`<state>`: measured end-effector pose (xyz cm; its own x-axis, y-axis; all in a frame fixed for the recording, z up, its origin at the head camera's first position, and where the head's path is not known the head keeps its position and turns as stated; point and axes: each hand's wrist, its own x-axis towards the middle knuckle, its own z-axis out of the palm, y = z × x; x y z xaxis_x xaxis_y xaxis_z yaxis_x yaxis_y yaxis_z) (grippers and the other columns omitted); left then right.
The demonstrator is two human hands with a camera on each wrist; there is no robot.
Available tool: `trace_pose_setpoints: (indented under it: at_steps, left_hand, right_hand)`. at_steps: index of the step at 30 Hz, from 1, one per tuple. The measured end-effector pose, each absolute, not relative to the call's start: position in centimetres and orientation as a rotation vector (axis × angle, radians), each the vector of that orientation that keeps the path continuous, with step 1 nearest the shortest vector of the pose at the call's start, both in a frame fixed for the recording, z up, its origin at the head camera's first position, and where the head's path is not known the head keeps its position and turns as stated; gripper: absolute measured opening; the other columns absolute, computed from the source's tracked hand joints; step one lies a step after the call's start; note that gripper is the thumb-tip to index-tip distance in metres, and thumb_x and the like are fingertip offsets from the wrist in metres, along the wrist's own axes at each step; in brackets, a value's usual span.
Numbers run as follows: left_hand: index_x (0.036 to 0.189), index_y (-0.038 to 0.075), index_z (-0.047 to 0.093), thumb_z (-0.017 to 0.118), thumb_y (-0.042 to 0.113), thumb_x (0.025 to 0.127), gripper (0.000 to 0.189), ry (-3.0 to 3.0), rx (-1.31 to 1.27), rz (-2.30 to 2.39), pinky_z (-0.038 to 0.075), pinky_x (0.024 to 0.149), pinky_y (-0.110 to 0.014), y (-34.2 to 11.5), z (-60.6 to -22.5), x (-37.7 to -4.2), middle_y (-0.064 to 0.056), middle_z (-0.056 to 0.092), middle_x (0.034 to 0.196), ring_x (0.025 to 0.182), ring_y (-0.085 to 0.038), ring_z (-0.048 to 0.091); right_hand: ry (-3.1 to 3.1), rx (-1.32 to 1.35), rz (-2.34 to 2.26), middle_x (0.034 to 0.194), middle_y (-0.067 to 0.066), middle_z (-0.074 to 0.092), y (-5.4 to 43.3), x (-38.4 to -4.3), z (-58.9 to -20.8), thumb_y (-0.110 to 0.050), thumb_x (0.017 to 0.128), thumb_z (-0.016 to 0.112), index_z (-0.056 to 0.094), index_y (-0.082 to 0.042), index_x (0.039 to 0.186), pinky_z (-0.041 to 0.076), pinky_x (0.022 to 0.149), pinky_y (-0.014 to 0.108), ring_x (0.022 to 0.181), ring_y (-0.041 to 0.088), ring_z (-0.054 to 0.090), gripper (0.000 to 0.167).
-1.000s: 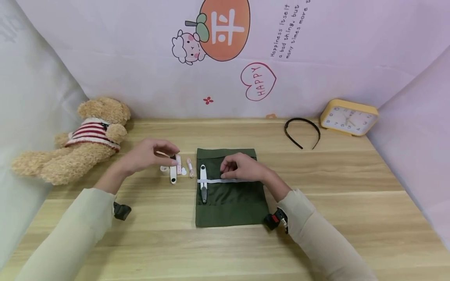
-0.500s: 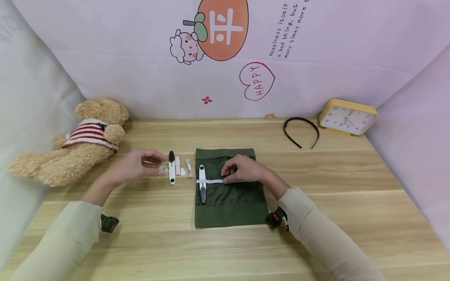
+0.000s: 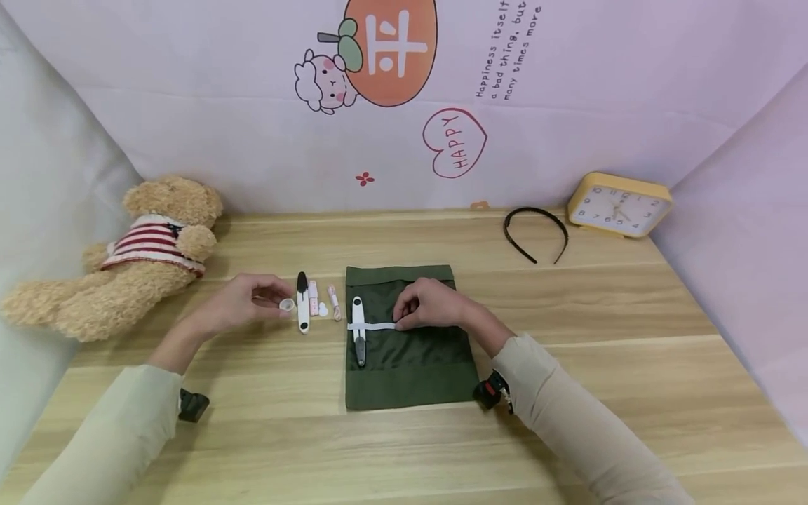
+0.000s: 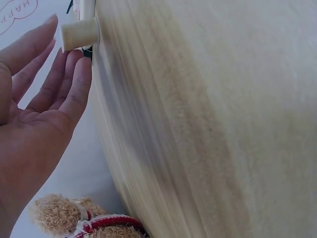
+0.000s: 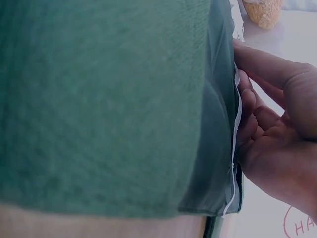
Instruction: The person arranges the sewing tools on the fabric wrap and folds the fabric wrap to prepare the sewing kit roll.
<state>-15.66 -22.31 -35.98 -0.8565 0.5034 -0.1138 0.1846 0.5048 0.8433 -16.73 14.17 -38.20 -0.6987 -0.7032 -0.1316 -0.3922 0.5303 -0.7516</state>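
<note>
My left hand (image 3: 249,305) reaches to a small thread spool (image 3: 287,306), thumb and fingers spread around its near side. In the left wrist view the spool (image 4: 80,33) stands upright on the table, with a slight gap to the thumb tip. My right hand (image 3: 432,305) is over an unfolded dark green cloth pouch (image 3: 410,389), its fingers curled and pinching the white elastic band (image 3: 379,326). Under the band's left end lies a slim white tool with a grey tip (image 3: 359,315). The right hand's fingertips are partly hidden behind the band in its wrist view.
Beside the spool lie another white tool with a black tip (image 3: 303,303), a pink patterned strip (image 3: 313,297), a white button-like piece (image 3: 323,309) and a pink thread bundle (image 3: 334,304). A teddy bear (image 3: 151,245), hairband (image 3: 536,210) and yellow clock (image 3: 620,205) stand farther back.
My left hand has moved left and down, away from the black-tipped tool to the spool. The right thumb has lowered onto the elastic band.
</note>
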Motion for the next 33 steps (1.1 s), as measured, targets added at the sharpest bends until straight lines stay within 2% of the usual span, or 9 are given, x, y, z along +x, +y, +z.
trace_pose_setpoints:
  at_steps: [10,20,33]
  left_hand:
    - [0.112,-0.002,0.072,0.076,0.008,0.091,0.023,2.443,0.598,1.256,0.053,0.079,-0.027,-22.58,-35.99,-15.7,-0.009,0.071,0.099,0.091,-0.021,0.064]
    - [0.112,-0.003,0.072,0.083,0.012,0.085,0.033,2.433,0.59,1.22,0.055,0.082,-0.027,-22.43,-36.59,-15.81,-0.008,0.072,0.101,0.092,-0.021,0.066]
    - [0.109,-0.001,0.074,0.08,0.01,0.087,0.025,2.534,0.606,1.158,0.055,0.078,-0.026,-22.2,-36.35,-15.59,-0.008,0.073,0.099,0.089,-0.021,0.066]
  right_hand:
    - [2.343,-0.904,-1.004,0.085,-0.005,0.068,13.93,-16.71,-38.29,-0.012,0.087,0.082,0.077,-0.01,0.088,0.049,0.069,0.025,0.075,0.009,0.058,0.005]
    - [2.329,-0.845,-0.948,0.085,-0.004,0.068,13.6,-16.64,-37.7,-0.013,0.089,0.08,0.077,-0.009,0.09,0.049,0.07,0.025,0.075,0.009,0.058,0.005]
    - [2.336,-0.798,-0.915,0.081,-0.004,0.067,13.23,-16.82,-37.85,-0.012,0.09,0.079,0.076,-0.011,0.086,0.047,0.067,0.025,0.072,0.01,0.056,0.005]
